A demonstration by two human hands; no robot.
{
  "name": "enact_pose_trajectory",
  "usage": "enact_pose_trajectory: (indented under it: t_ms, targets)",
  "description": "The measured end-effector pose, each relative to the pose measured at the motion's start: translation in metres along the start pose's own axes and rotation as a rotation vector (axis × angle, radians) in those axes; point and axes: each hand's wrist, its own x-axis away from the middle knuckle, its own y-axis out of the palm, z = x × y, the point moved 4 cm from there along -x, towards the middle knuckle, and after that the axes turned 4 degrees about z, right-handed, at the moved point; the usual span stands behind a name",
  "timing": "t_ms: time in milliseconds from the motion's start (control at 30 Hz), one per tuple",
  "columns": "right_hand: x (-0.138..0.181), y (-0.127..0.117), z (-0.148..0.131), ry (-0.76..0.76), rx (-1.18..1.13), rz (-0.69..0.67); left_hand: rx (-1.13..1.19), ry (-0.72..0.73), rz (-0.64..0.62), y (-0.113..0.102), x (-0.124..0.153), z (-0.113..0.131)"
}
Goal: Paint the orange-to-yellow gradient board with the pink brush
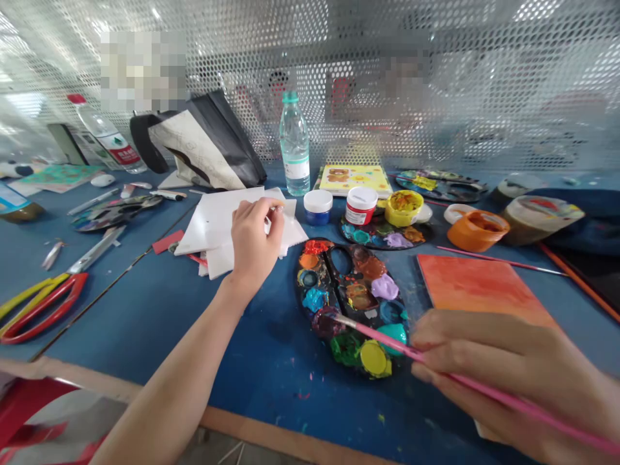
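Observation:
My right hand [504, 368] grips a pink paintbrush [382, 337]. The brush's bristles rest at a dark purple well on the black oval palette [341, 284], which carries blobs of red, orange, blue, green, yellow, teal and lilac paint. Partly behind that hand lies a small panel [479, 284] painted red fading to orange; its lower part is hidden. My left hand [258, 236] is closed, thumb against curled fingers, over a stack of white sheets or boards [203, 223]. Whether anything sits in its fingers I cannot make out.
Paint jars stand behind the palette: blue [318, 206], red [361, 205], yellow [403, 207] and orange [478, 228]. A water bottle [294, 145] stands farther back. Scissors [53, 294] lie at left. A cup of murky water [537, 216] is at right, before a perforated metal screen [436, 84].

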Motion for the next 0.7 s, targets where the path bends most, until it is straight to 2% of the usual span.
enact_pose_trajectory:
  t_ms: [100,167,300,433,533,700]
  targets:
    - [-0.007,0.002,-0.002,0.013,-0.060,-0.132,0.005,-0.006,-0.001,-0.001,-0.001,-0.001]
    - [-0.010,0.003,-0.002,0.031,-0.044,-0.168,0.007,-0.005,-0.001,-0.001,-0.001,-0.002]
    - [-0.013,-0.001,0.001,0.107,-0.055,-0.059,0.009,-0.007,0.007,-0.001,-0.001,-0.004]
    - [-0.016,0.001,0.003,0.180,-0.128,-0.157,0.016,-0.010,0.006,-0.002,-0.001,-0.005]
    - [-0.018,0.002,0.006,0.269,-0.136,-0.138,0.021,-0.015,0.003,-0.002,-0.001,-0.006]
    - [-0.022,0.006,0.001,0.207,-0.170,-0.144,0.032,-0.018,-0.004,-0.002,-0.001,-0.004]
